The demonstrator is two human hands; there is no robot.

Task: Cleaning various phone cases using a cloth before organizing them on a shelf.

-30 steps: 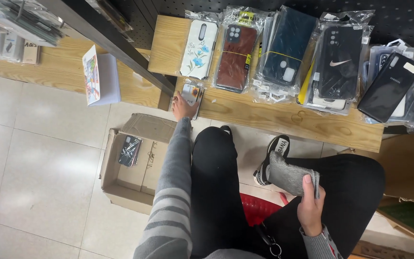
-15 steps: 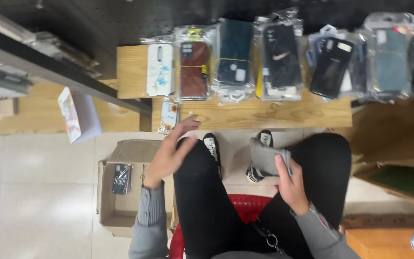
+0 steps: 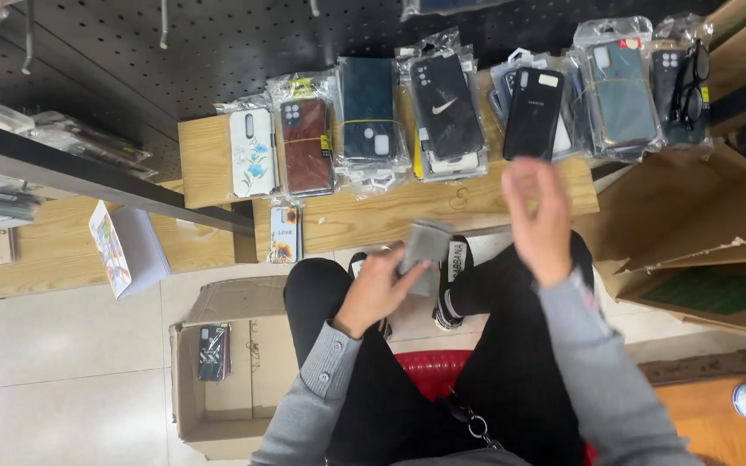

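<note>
Grey pouch [image 3: 425, 250] now in left hand [image 3: 377, 289].

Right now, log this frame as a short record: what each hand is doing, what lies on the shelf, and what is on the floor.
Left hand: holds a grey packet above the lap
Right hand: raised, blurred, holds nothing visible
Shelf: wooden shelf with a row of bagged phone cases
Floor: open cardboard box with one bagged case inside
Seat: red stool

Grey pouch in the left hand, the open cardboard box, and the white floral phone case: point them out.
grey pouch [image 3: 425, 244], head view, upper flat face above the fingers.
cardboard box [image 3: 185, 380], head view, left wall.
white floral phone case [image 3: 252, 155], head view, middle of its back.
</note>
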